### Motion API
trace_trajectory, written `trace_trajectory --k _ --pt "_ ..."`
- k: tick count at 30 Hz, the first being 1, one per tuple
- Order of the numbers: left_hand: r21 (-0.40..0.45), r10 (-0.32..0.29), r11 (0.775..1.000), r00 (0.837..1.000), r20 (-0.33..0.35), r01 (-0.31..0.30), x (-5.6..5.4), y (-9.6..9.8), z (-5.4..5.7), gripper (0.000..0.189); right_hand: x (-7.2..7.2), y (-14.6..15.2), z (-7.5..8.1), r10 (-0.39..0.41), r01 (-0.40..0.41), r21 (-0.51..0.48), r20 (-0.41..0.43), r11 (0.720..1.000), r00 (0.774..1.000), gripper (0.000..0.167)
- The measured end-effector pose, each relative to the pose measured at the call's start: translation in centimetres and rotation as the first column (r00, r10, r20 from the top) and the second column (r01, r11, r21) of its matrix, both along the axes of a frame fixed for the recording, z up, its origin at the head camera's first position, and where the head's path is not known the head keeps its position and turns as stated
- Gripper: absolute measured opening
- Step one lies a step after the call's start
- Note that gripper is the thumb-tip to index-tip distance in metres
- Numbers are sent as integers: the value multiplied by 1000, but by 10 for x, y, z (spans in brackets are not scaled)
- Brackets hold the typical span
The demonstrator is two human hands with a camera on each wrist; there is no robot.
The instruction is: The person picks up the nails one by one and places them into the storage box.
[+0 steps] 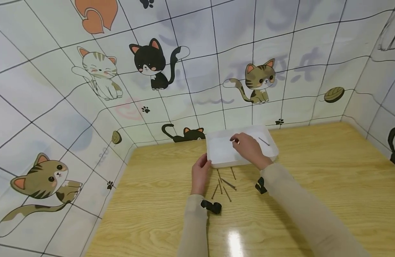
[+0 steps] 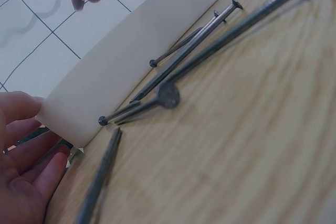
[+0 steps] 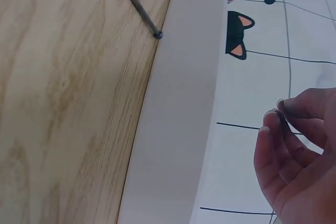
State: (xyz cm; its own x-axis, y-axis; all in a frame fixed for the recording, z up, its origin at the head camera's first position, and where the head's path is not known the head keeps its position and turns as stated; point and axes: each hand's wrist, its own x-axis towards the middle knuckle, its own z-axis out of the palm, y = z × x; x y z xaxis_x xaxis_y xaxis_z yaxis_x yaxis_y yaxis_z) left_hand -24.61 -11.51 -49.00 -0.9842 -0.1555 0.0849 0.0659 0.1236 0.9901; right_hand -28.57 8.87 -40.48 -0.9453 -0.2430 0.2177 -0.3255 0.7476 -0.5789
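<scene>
A shallow white box (image 1: 239, 164) stands against the back wall. At its near left corner my left hand (image 1: 200, 175) grips the rim, with the thumb (image 2: 23, 103) at the top edge and the fingers around the side. My right hand (image 1: 248, 148) hovers over the box's middle, its fingers loosely curled and the fingertips (image 3: 268, 119) close together; no held thing shows there. One nail (image 1: 264, 141) lies in the box, right of this hand. Several dark metal nails (image 2: 231, 40) with flat heads lie scattered on the table in front of the box, right of my left hand.
The light wood-grain table (image 1: 158, 214) runs up to white walls with a black grid and cartoon cats (image 1: 258, 82). Black camera straps sit on both wrists, the left strap (image 1: 211, 206) just in front of the nails.
</scene>
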Motion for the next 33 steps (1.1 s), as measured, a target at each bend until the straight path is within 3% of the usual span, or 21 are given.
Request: trace_trajectory --k 5,11,19,33 --pt "-4 -1 1000 1000 4 1 1 1 3 36 18 5 3 13 -15 -55 -25 998 1000 22" --pt "-8 -13 1000 1000 7 13 3 0 6 38 35 8 -3 29 -32 -107 -31 994 999 22" --pt "17 -15 1000 1000 -14 15 3 2 2 38 58 8 -12 29 -12 -170 94 985 995 25" --pt "1 2 1000 1000 8 -2 4 3 2 37 80 3 -29 39 1 -222 177 975 984 28"
